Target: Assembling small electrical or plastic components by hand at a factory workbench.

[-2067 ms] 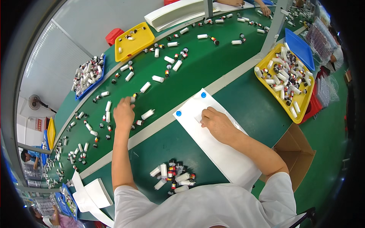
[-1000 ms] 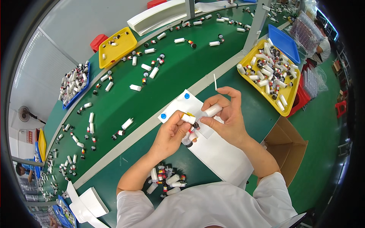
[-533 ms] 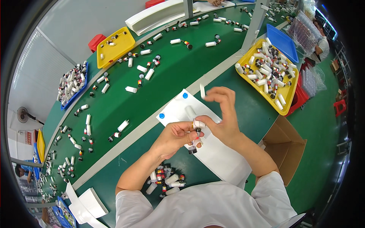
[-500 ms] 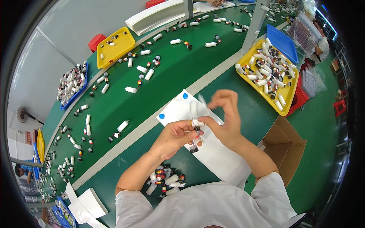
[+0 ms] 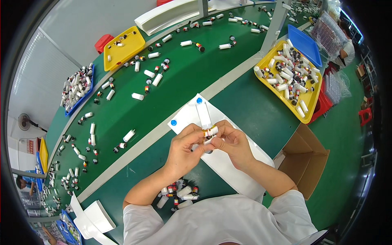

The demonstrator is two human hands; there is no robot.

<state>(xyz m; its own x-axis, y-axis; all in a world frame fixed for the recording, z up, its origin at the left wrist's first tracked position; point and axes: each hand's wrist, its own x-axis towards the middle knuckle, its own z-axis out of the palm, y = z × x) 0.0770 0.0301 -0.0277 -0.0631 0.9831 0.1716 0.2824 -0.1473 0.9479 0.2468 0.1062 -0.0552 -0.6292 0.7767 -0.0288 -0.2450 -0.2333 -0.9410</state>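
In front of me, over a white sheet [image 5: 241,169], both hands are closed around one small assembly. Its translucent white cylinder [image 5: 203,115] points away from me, with a white collar at its near end. My left hand [image 5: 184,150] pinches the collar from the left. From the right, my right hand [image 5: 236,148] grips the same piece, with thumb and fingertips close to the left ones. Fingers hide most of the assembly's near end. By my left forearm lies a pile of similar white cylinders with black, red and yellow parts [image 5: 177,195].
A long green conveyor belt [image 5: 179,87] carries several scattered pieces. At the right stands a full yellow tray [image 5: 303,118] beside a blue tray [image 5: 304,45]. Other trays, one yellow [image 5: 136,43], line the belt's far side. An open cardboard box [image 5: 304,163] sits at the lower right.
My right hand has come down from its raised, blurred position to meet the left at the assembly. The cylinder now shows clearly beyond the fingers. Pieces on the belt have shifted slightly left.
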